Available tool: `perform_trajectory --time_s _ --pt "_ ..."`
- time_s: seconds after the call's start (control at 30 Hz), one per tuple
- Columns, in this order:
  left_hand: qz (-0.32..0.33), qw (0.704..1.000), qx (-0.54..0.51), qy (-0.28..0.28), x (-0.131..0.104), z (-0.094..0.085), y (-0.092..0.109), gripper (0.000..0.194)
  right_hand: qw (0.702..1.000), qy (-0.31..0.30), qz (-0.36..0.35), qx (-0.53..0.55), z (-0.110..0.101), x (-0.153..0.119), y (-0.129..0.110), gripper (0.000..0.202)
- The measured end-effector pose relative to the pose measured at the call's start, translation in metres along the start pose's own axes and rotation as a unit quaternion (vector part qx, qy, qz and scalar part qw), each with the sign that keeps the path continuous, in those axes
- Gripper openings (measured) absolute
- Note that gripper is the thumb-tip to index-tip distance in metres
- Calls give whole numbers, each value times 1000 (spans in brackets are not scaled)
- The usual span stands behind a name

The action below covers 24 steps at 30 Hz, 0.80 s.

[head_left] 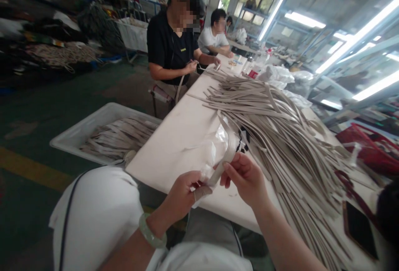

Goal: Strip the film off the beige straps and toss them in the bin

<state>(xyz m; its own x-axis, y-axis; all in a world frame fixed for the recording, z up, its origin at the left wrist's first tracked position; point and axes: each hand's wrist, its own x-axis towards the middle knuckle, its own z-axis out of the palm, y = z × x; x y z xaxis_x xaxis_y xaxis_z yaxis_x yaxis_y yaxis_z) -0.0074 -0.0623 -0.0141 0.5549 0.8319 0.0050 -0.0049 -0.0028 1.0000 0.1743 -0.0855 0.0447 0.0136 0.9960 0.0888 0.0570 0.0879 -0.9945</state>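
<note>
Close to the table's near edge, my left hand is closed, pinching the end of a flat beige strap. A crumpled piece of clear plastic lies along the strap and reaches down to the same fingers; whether they grip it too, I cannot tell. A pale wrap shows on one of its fingers. My right hand is closed on the strap a little higher up, thumb on top. Beyond the hands the strap curves up toward a large pile of similar straps on the table.
A white table runs away from me. At its left, a white bin holds more straps. A phone lies at the right, near a red basket. A co-worker in black handles a strap; another person sits behind.
</note>
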Motion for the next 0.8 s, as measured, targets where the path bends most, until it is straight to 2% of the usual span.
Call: perform_trajectory --time_s 0.13,0.23,0.3,0.37,0.43,0.5,0.57,0.63,0.7,0.8 --pt "17 1000 13 0 1 0 -1 14 999 -12 31 14 3 -4 5 19" --pt "24 999 31 9 -1 0 -2 16 989 -92 103 55 0 -3 16 26" --pt "7 998 50 -29 -3 -1 -3 18 971 -129 170 111 -4 1 25 33" --pt "-13 990 76 -118 -6 -2 -6 17 964 -88 204 147 -7 7 34 38" --pt "-31 978 87 -188 -7 -3 -9 13 982 -10 160 105 -7 11 40 44" --pt "-43 980 73 -179 -7 -4 -12 10 999 9 42 -17 -2 8 42 40" --pt "-45 990 36 -125 -6 -4 -12 11 985 -35 -86 -144 6 1 42 33" --pt "-15 996 -3 -92 -4 -4 -10 12 958 -96 -160 -217 15 -9 40 29" --pt "13 995 -22 -97 -3 -6 -9 15 954 -142 -155 -214 20 -16 36 30" --pt "4 988 9 -154 -4 -8 -9 12 986 -131 -88 -63 19 -20 27 36"
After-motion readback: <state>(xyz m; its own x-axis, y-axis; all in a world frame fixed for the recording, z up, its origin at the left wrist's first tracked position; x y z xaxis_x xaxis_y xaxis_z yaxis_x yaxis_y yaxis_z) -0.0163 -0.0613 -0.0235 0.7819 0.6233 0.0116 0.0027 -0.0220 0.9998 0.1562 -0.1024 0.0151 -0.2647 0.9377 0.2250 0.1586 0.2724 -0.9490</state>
